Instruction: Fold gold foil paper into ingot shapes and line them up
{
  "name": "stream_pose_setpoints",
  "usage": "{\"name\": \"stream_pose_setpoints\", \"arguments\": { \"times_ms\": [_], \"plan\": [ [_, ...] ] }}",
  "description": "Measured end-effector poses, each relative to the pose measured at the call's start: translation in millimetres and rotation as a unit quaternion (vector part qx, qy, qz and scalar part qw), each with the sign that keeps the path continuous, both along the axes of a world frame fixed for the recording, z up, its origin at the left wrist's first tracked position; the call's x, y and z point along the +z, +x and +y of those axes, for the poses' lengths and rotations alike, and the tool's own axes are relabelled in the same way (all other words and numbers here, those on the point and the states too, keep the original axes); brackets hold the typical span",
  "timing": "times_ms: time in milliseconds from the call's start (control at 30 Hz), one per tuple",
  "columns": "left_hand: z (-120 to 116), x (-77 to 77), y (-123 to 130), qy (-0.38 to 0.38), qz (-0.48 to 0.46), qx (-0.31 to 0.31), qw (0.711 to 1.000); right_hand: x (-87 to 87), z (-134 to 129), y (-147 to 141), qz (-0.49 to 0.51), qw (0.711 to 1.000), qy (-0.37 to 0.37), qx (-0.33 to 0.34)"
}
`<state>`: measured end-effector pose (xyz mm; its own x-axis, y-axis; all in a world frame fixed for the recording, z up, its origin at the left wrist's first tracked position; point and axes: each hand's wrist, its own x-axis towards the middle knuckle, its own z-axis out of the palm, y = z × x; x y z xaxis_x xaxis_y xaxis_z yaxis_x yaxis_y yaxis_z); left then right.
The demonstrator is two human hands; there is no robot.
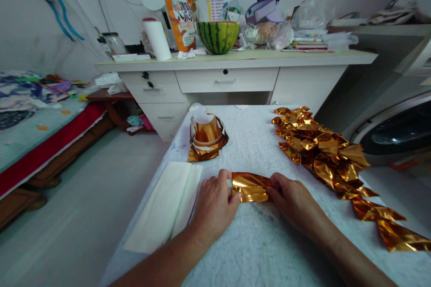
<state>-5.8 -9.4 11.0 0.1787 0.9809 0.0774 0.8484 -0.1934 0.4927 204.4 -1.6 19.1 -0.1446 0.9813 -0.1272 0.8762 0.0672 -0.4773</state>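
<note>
A short strip of shiny gold foil lies between my hands just above the cloth-covered table. My left hand pinches its left end, thumb in front. At the other end, the fingers of my right hand are closed on the foil, which looks gathered there. Beyond my left hand stands a loose roll of gold foil with uneven layers. Pale folded paper sheets rest by my left forearm. To the right, a heap of twisted gold foil pieces stretches along the table edge.
Behind the table is a white desk with drawers. It carries half a watermelon, an orange snack bag, a paper roll and plastic bags. A bed stands at left, a washing machine at right.
</note>
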Motion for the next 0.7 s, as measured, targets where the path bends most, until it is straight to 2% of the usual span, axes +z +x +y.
{"name": "stream_pose_setpoints", "arguments": {
  "times_ms": [333,467,700],
  "plan": [
    [-0.3,-1.1,-3.7,0.002,-0.007,0.011,1.0,0.1,0.2,1.5,0.005,1.0,-0.009,-0.003],
    [1.3,1.4,-7.2,0.005,-0.049,0.012,0.999,2.3,1.6,5.3,0.056,0.998,-0.011,0.008],
    [6.7,5.4,-7.4,-0.058,-0.133,0.028,0.989,0.9,2.3,7.3,0.084,0.996,0.01,0.005]
  ]
}}
